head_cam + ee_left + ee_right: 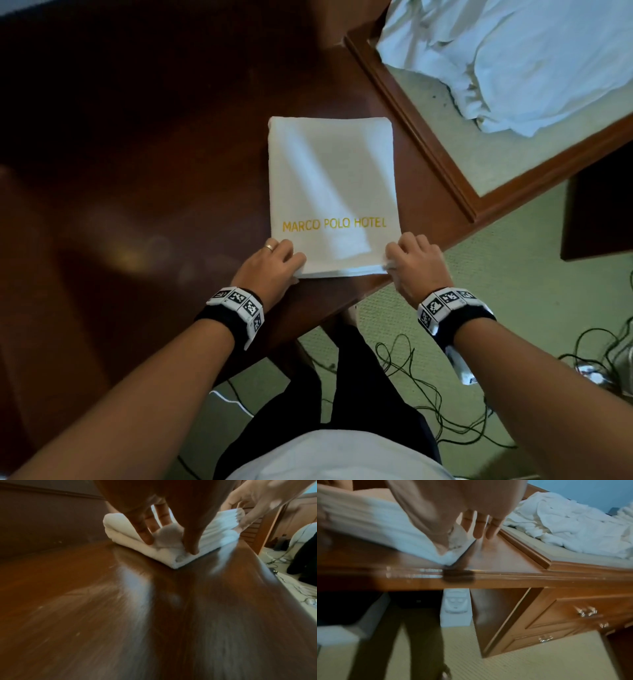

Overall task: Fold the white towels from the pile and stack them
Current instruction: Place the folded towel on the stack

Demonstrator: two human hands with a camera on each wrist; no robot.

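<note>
The head view looks steeply down over both hands; each wrist view looks close along its fingers, all sharing the folded towel (332, 192).

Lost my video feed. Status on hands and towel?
Left hand and right hand each pinch a near corner. Folded towel flat on desk. Unfolded pile waits far right. Nothing obstructing.
</note>
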